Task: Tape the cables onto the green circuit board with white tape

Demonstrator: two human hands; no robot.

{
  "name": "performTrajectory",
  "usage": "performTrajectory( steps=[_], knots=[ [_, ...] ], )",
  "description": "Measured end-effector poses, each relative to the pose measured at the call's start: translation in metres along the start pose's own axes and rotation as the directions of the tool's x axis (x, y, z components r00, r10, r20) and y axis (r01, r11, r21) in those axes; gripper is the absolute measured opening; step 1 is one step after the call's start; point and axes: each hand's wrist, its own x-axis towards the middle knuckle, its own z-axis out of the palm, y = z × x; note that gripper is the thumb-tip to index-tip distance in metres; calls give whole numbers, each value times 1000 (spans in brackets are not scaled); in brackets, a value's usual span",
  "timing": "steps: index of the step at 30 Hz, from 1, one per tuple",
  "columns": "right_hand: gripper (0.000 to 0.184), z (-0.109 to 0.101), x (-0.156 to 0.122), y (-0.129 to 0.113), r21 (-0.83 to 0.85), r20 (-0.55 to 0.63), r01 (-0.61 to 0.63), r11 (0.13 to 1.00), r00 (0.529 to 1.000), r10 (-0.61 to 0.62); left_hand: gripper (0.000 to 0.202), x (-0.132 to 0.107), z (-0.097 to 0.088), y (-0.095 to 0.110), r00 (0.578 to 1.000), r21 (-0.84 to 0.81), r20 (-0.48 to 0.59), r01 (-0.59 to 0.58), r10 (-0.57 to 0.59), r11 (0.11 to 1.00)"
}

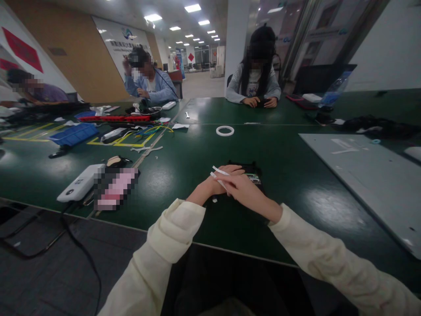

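Observation:
My left hand point(221, 181) lies over the left part of a black device point(252, 168), its fingers stretched flat across it. Some light, circuit-like detail shows on the device's uncovered right part. Crossing in front of the left hand is my right hand point(246, 191), its fingers closed on a thin white strip point(219, 181). A second white strip point(221, 170) sticks out just above, beside the fingertips; its far end is hidden. A small white scrap point(215, 200) is on the table below the left hand. Beyond the device lies a flat white ring point(225, 131).
Left on the green table point(171, 193) are a white power bank point(80, 183) with a cable, a pink phone point(116, 188) and a blue bin point(74, 134). A grey board point(362, 175) covers the right side. Co-workers sit across, one person point(255, 79) directly opposite.

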Motion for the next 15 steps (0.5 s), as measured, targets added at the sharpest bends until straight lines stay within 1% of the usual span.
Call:
performTrajectory(
  steps=[2,3,6,8,9,11,12,13,14,15],
  knots=[
    [39,1,-5,2,-128,23,6,992,1000,-3,51,1,0,0,1000,21,30,-2,1,1000],
    [41,1,-8,3,-160,41,16,987,999,-10,50,1,0,0,1000,29,30,2,-3,1000],
    [48,-5,-19,0,-191,98,61,980,994,-43,43,2,0,1,1000,47,-10,22,-22,999],
    [50,-18,-26,-3,-172,156,66,983,987,-39,42,3,1,2,999,55,-31,31,-29,998],
    [49,-28,-29,-2,-135,184,34,990,983,-9,42,3,0,4,999,58,-32,30,-28,998],
    [50,-55,-33,8,-19,194,-111,994,974,113,43,4,-2,7,999,68,-35,36,-34,997],
    [52,-71,-34,19,35,144,-198,980,971,191,42,5,-3,9,998,75,-38,45,-42,996],
    [52,-88,-35,34,69,55,-262,963,965,258,42,5,-4,11,998,81,-39,54,-51,995],
    [51,-106,-36,53,98,-51,-308,946,948,314,42,6,-6,12,997,88,-38,66,-63,994],
    [50,-124,-37,76,136,-159,-350,927,916,369,42,6,-8,14,997,93,-34,75,-73,993]
  ],
)
